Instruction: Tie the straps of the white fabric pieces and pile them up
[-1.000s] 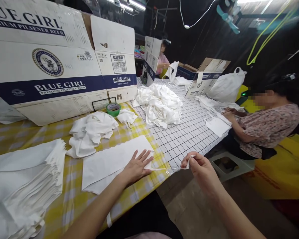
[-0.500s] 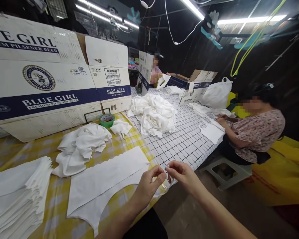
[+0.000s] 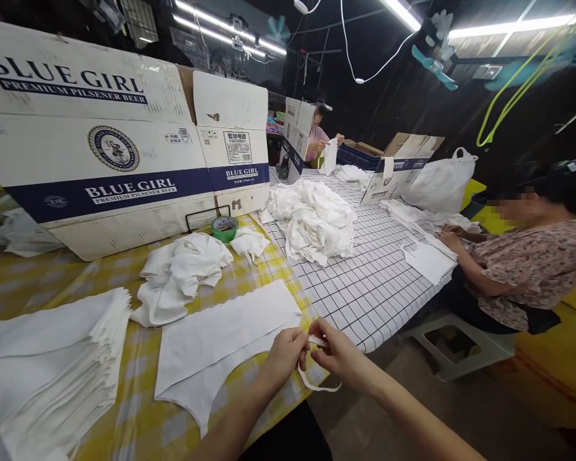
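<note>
In the head view, the bare left hand (image 3: 288,349) and bare right hand (image 3: 335,349) are close together, fingertips pinched on a narrow white fabric strip (image 3: 319,342) — its slack hangs in a loop below them. Just left, a flat white cloth piece with a curved edge (image 3: 221,349) lies on the yellow-and-white checked tablecloth (image 3: 141,400) — beside a thick stack of folded white cloth (image 3: 62,358).

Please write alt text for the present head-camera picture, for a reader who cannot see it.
A person's left hand and right hand hold a thin white cloth strip beside a flat white cloth piece on a yellow checked tablecloth. Behind are a large white-and-blue cardboard box and a crumpled white cloth heap; a co-worker sits at right.
</note>
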A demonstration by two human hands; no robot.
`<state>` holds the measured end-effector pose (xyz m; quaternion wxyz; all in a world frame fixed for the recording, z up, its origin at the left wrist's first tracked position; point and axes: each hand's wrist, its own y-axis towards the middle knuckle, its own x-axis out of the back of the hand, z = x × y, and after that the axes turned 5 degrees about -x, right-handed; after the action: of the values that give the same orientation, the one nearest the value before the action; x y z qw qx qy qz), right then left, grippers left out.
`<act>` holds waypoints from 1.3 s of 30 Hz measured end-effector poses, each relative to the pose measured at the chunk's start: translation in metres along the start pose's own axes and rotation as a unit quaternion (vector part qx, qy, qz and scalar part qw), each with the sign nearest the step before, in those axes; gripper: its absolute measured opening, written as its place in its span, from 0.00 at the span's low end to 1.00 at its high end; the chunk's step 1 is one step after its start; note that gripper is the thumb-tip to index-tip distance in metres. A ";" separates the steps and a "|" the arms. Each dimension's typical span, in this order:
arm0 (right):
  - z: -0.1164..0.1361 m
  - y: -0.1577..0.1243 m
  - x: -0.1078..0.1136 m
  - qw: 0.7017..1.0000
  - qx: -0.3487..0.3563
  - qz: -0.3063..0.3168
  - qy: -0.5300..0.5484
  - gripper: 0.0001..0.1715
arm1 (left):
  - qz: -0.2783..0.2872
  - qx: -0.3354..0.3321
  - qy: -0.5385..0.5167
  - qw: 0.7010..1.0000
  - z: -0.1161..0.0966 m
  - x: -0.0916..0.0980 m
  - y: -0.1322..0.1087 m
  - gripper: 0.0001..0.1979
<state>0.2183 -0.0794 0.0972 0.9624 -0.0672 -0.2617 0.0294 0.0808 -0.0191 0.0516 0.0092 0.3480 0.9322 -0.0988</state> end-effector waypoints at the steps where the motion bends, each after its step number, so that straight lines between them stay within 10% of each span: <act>1: -0.002 0.004 -0.005 0.999 0.023 -0.020 -0.037 0.10 | 0.007 0.017 -0.019 1.000 0.004 0.004 0.000 0.12; 7: -0.015 0.038 -0.028 0.977 0.116 -0.057 -0.170 0.08 | -0.024 -0.020 0.133 0.991 0.013 0.047 0.000 0.12; 11: -0.027 0.070 -0.041 0.973 0.105 -0.038 -0.204 0.08 | -0.115 -0.171 0.397 0.894 0.021 0.079 -0.001 0.06; 22: -0.048 0.111 -0.057 0.972 0.066 0.005 -0.225 0.11 | -0.025 -0.236 0.592 0.770 0.046 0.096 0.006 0.09; 30: -0.036 0.108 -0.053 0.946 0.107 0.033 -0.304 0.11 | -0.124 -0.213 0.395 0.885 0.049 0.098 0.007 0.08; 39: -0.017 0.113 -0.060 0.872 0.165 0.089 -0.453 0.11 | -0.131 -0.187 0.338 0.913 0.046 0.100 0.008 0.05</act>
<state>0.1729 0.0254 0.0365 0.7288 0.0903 -0.6529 0.1852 0.0080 0.0431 -0.0036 -0.2541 0.2276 0.9184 0.2003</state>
